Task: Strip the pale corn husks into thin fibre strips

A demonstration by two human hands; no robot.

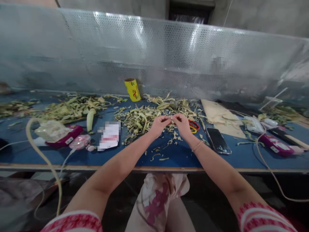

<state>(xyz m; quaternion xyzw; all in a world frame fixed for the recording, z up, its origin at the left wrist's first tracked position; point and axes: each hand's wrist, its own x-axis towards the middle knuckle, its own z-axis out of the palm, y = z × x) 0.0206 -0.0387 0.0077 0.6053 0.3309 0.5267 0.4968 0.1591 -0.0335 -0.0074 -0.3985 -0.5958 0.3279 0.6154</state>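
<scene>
My left hand (160, 125) and my right hand (181, 124) meet fingertip to fingertip over the table, both closed in a pinch. Between the fingertips shows a small pale piece (171, 118), too small to make out well; it looks like a bit of plant. Beneath and behind the hands spreads a pile of dry, yellow-green plant scraps (137, 119), like husks or peelings. Beside my right hand lie scissors with red and yellow handles (193, 125), partly hidden by that hand. Smaller shreds (163, 159) are scattered on the blue tabletop (135, 158) nearer to me.
A phone (218, 140) and a brown cardboard sheet (222, 119) lie on the right. On the left are a white packet (109, 136), a purple device (64, 137) with a hose, and another scrap pile (72, 109). A yellow roll (132, 90) stands by the perforated metal panel (154, 54).
</scene>
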